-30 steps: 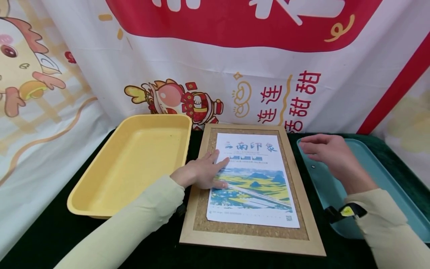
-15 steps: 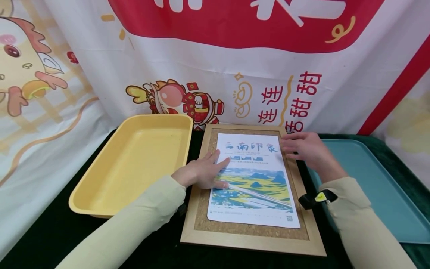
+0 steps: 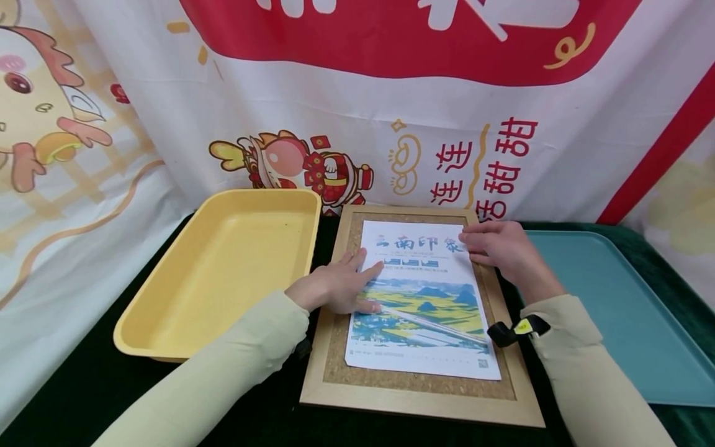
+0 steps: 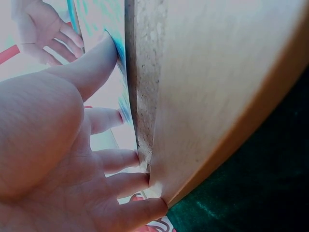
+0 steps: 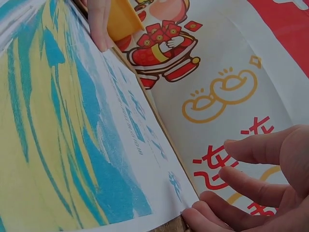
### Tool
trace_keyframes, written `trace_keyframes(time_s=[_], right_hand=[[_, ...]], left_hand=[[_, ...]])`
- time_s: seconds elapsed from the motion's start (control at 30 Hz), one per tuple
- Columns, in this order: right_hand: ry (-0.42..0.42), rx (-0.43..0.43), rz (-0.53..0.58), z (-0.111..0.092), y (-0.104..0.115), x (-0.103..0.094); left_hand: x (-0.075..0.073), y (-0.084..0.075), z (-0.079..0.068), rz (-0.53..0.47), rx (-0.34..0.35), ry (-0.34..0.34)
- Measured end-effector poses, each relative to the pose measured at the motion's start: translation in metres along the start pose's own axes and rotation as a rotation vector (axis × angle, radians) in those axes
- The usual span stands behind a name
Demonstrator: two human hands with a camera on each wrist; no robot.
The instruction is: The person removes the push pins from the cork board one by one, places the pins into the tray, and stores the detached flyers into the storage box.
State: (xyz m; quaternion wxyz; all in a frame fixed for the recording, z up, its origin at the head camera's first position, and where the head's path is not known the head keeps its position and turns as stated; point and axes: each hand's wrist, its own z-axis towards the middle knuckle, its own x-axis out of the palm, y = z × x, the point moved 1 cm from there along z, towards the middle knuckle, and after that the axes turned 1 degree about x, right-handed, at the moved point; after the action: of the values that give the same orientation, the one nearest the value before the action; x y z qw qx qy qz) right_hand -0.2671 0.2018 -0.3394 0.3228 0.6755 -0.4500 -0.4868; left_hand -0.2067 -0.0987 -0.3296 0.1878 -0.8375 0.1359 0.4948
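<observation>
A printed poster point(image 3: 413, 347) with a landscape picture lies on a wood-framed cork board point(image 3: 424, 385). My left hand point(image 3: 337, 285) rests on the poster's left edge with fingers spread; in the left wrist view the left hand's thumb point(image 4: 99, 63) lies on the paper while the other fingers reach over the edge and frame. At the poster's upper right corner, my right hand point(image 3: 499, 251) touches the paper with its lower fingertips. The right wrist view has its thumb point(image 5: 260, 150) and forefinger apart, nothing visible between them. A pale blur beside the printed title is too indistinct to identify.
A yellow tray point(image 3: 209, 279) stands left of the board, a blue tray point(image 3: 625, 310) to its right. Dark green cloth point(image 3: 251, 410) covers the table. Behind hangs a white and red printed backdrop point(image 3: 335, 93).
My right hand has moved left from above the blue tray onto the poster's upper right corner. The left hand, poster and board stay in place.
</observation>
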Motion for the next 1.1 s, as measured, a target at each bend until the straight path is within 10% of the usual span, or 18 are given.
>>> trace_keyframes(time_s=[1.1], right_hand=[[-0.056, 0.066, 0.172, 0.0039, -0.0081, 0.0024]], left_hand=[[-0.0013, -0.0061, -0.0020, -0.093, -0.049, -0.021]])
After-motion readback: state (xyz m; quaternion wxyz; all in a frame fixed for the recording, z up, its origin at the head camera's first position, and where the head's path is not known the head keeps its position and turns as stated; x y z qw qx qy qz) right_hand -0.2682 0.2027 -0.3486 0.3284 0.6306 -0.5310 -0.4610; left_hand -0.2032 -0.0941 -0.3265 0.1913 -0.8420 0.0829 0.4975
